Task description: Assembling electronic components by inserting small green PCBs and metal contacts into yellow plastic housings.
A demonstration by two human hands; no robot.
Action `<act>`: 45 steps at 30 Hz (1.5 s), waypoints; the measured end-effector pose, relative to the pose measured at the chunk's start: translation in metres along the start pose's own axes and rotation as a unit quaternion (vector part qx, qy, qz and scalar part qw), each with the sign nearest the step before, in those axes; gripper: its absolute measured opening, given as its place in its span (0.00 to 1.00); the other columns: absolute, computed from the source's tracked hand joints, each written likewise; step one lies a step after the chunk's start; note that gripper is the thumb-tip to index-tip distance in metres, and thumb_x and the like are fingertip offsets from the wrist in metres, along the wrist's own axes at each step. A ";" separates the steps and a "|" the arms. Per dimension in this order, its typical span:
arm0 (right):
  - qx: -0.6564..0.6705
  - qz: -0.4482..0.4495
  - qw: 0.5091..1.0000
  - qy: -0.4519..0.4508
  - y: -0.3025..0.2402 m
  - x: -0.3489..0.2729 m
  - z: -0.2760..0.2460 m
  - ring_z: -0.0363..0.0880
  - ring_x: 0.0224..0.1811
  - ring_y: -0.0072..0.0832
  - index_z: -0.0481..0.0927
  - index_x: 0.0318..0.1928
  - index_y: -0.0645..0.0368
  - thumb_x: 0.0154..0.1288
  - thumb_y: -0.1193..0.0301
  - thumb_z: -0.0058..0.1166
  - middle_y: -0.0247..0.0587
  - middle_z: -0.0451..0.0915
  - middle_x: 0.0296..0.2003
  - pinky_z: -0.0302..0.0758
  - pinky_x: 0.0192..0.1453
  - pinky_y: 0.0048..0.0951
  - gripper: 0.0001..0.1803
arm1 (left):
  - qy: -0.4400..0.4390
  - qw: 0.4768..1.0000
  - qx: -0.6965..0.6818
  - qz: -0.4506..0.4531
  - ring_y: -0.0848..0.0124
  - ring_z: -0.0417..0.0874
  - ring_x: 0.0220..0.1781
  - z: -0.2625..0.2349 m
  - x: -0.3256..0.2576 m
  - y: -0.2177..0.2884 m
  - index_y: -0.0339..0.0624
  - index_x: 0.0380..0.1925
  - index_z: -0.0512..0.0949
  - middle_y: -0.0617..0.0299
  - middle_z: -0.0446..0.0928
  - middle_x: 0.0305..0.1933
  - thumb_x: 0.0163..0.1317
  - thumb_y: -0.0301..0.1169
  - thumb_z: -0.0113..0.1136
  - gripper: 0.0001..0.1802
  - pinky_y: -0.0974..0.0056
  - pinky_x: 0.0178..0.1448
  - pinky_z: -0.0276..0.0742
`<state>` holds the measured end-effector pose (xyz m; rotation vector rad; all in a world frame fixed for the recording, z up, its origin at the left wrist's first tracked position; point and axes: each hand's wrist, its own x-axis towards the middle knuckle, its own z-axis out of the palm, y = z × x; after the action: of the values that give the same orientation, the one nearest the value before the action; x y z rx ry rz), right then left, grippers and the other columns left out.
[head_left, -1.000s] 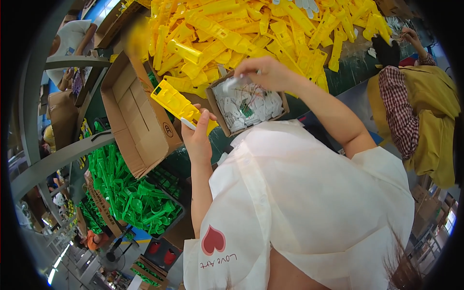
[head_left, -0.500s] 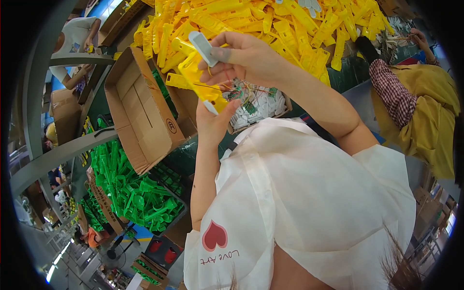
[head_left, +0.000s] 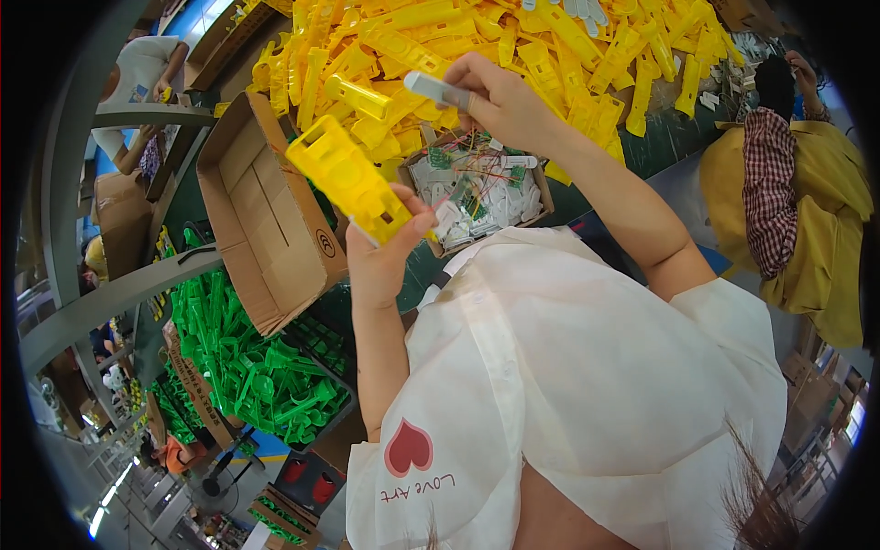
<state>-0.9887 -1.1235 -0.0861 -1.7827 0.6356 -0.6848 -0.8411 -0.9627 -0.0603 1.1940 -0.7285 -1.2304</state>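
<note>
My left hand [head_left: 383, 255] is closed around the lower end of a long yellow plastic shell [head_left: 339, 170], which tilts up to the left with openings showing in its face. Higher up, my right hand [head_left: 502, 103] pinches a slim pale grey plastic strip [head_left: 434, 90] by one end. The strip and the shell are apart. Just below my right hand lies a small carton [head_left: 548, 203] holding white plastic parts [head_left: 513, 197], green circuit boards [head_left: 473, 203] and thin red wires.
A heap of yellow plastic shells [head_left: 568, 37] covers the far bench. On the left stand an open cardboard box [head_left: 257, 202] and a crate of green plastic parts [head_left: 275, 376]. At right a co-worker's checked sleeve [head_left: 768, 183] reaches toward the bench; another person [head_left: 147, 73] is at far left.
My hands have separated: the left has lowered and turned the yellow shell leftward, the right has moved right with the grey strip. The co-worker's checked arm has shifted right.
</note>
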 end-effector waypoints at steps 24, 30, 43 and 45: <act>0.608 0.118 0.785 0.024 -0.027 0.002 0.013 0.69 0.27 0.22 0.67 0.39 0.63 0.63 0.72 0.40 0.41 0.72 0.33 0.68 0.28 0.20 0.08 | -0.053 0.994 -0.044 -0.090 0.70 0.77 0.38 0.032 0.022 -0.024 0.37 0.34 0.70 0.57 0.76 0.35 0.51 0.24 0.58 0.10 0.68 0.42 0.72; 0.662 0.075 0.742 -0.068 -0.026 -0.013 0.001 0.65 0.22 0.16 0.66 0.37 0.61 0.60 0.69 0.39 0.33 0.68 0.26 0.62 0.23 0.17 0.09 | 0.044 0.983 -0.171 -0.058 0.68 0.78 0.35 0.029 0.026 -0.041 0.39 0.35 0.68 0.59 0.74 0.31 0.55 0.27 0.55 0.09 0.68 0.40 0.72; 0.560 0.061 0.779 -0.276 -0.020 -0.041 -0.014 0.61 0.14 0.18 0.67 0.35 0.63 0.53 0.66 0.44 0.33 0.66 0.17 0.58 0.19 0.19 0.13 | -0.028 0.994 -0.104 -0.005 0.71 0.75 0.31 0.043 0.028 -0.033 0.36 0.38 0.67 0.60 0.72 0.32 0.50 0.22 0.59 0.15 0.68 0.39 0.72; 0.460 0.034 0.843 -0.279 -0.025 -0.047 -0.019 0.64 0.19 0.19 0.70 0.32 0.65 0.51 0.65 0.47 0.34 0.68 0.18 0.61 0.24 0.18 0.14 | 0.002 0.993 -0.120 0.013 0.70 0.75 0.32 0.036 0.033 -0.031 0.36 0.38 0.66 0.59 0.72 0.32 0.49 0.21 0.58 0.15 0.68 0.39 0.72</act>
<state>-1.0321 -1.0951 -0.0639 -0.9496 -0.0641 -0.2880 -0.8761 -1.0019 -0.0850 0.9852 -0.5730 -1.2559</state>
